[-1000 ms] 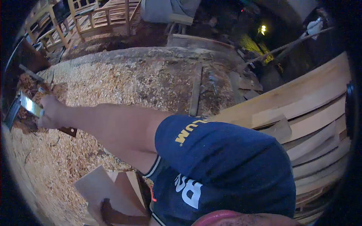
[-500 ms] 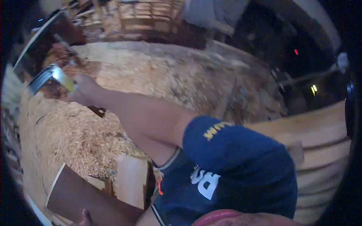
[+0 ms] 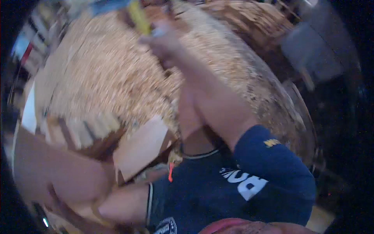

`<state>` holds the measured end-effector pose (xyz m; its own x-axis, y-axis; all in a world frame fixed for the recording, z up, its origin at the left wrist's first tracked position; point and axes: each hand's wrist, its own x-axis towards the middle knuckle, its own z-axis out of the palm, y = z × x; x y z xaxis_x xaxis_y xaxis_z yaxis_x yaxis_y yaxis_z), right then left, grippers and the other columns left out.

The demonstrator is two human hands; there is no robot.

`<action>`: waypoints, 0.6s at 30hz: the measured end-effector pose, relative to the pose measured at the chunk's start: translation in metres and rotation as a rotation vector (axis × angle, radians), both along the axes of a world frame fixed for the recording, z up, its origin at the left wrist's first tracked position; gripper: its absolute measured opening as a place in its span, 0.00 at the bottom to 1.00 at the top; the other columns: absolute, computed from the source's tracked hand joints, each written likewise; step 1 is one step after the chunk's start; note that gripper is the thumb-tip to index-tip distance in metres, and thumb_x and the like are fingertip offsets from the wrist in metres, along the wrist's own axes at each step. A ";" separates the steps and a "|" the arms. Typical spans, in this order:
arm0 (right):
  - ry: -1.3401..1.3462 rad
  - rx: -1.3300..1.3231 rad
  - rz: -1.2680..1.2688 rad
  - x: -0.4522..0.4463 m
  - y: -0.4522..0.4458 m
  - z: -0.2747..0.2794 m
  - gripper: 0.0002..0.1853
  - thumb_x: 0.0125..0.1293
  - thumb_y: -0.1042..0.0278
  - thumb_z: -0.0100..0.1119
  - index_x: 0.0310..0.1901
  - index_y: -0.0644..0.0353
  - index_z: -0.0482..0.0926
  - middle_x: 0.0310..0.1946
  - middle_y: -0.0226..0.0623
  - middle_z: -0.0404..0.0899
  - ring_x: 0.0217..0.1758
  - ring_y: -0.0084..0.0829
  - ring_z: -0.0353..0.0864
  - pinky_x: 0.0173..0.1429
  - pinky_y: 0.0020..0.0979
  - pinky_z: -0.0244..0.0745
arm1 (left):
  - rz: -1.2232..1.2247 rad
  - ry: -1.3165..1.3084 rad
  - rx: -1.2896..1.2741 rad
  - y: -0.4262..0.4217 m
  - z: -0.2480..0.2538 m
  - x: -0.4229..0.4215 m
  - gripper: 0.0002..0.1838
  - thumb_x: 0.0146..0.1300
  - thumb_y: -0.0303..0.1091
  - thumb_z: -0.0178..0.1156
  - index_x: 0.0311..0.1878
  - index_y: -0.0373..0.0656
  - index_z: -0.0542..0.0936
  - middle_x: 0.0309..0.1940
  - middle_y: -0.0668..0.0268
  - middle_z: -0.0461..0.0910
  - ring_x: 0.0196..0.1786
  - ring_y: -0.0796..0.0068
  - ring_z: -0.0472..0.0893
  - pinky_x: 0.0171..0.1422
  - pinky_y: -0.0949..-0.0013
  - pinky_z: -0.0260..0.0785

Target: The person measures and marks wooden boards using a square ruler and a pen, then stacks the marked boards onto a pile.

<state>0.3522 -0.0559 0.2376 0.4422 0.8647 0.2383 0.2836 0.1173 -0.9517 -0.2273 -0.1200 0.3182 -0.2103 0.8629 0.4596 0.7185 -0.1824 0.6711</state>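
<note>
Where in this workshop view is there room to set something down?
The shavings-covered floor is open between the right hand and the wood offcuts. It's crowded lower left, where offcuts, brown board and pale wood piece cluster.

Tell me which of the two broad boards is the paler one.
The pale board, between the blurred small wood pieces and the orange cord. The other, the brown board toward the left of the view, is plainly darker.
</note>
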 end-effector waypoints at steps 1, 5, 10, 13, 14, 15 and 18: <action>-0.035 -0.040 -0.054 -0.009 -0.006 0.009 0.20 0.58 0.65 0.73 0.49 0.58 0.76 0.25 0.24 0.73 0.20 0.18 0.69 0.19 0.23 0.64 | 0.035 0.022 0.020 -0.008 0.006 -0.011 0.25 0.65 0.30 0.63 0.61 0.25 0.70 0.56 0.42 0.75 0.53 0.52 0.75 0.58 0.55 0.73; 0.166 -0.007 0.232 -0.009 -0.006 0.012 0.19 0.60 0.61 0.71 0.50 0.58 0.78 0.31 0.26 0.76 0.32 0.19 0.74 0.31 0.26 0.69 | 0.162 0.099 0.089 -0.044 0.021 -0.037 0.29 0.67 0.32 0.59 0.64 0.21 0.64 0.60 0.38 0.70 0.59 0.47 0.72 0.64 0.52 0.70; 0.225 -0.033 0.192 -0.006 0.011 0.006 0.19 0.62 0.63 0.69 0.53 0.58 0.80 0.36 0.27 0.80 0.34 0.21 0.75 0.37 0.24 0.70 | 0.362 0.305 0.084 -0.093 0.022 -0.060 0.34 0.71 0.34 0.55 0.68 0.15 0.57 0.66 0.34 0.65 0.67 0.42 0.68 0.72 0.48 0.66; 0.195 0.028 0.099 -0.011 0.012 0.005 0.16 0.65 0.65 0.67 0.54 0.55 0.81 0.32 0.23 0.76 0.26 0.17 0.69 0.31 0.24 0.67 | 0.119 -0.309 0.159 -0.123 0.005 -0.127 0.36 0.73 0.35 0.49 0.69 0.11 0.52 0.70 0.31 0.57 0.72 0.38 0.61 0.77 0.46 0.61; 0.119 -0.038 0.061 0.002 0.019 0.001 0.15 0.65 0.65 0.68 0.52 0.55 0.81 0.31 0.23 0.76 0.26 0.17 0.68 0.31 0.24 0.66 | -0.165 -0.948 0.342 -0.130 -0.006 -0.176 0.36 0.74 0.35 0.46 0.69 0.09 0.49 0.72 0.30 0.52 0.74 0.37 0.57 0.78 0.45 0.59; 0.100 -0.080 0.064 0.021 0.029 -0.003 0.13 0.65 0.65 0.68 0.50 0.54 0.80 0.31 0.23 0.75 0.26 0.17 0.69 0.30 0.23 0.66 | -0.171 -0.939 0.433 -0.140 -0.010 -0.185 0.36 0.74 0.35 0.45 0.68 0.07 0.48 0.73 0.29 0.47 0.76 0.35 0.54 0.79 0.44 0.57; 0.153 -0.172 0.151 0.065 0.055 -0.017 0.10 0.66 0.65 0.67 0.46 0.54 0.79 0.30 0.24 0.75 0.27 0.17 0.70 0.30 0.21 0.64 | -0.557 -1.208 0.492 -0.183 -0.031 -0.218 0.35 0.73 0.32 0.48 0.67 0.05 0.49 0.72 0.27 0.51 0.74 0.35 0.59 0.78 0.42 0.59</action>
<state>0.4172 -0.0009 0.2205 0.3249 0.9455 0.0231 0.1270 -0.0194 -0.9917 -0.4457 -0.3027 0.2870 -0.3744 0.7691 0.5180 -0.4854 -0.6386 0.5972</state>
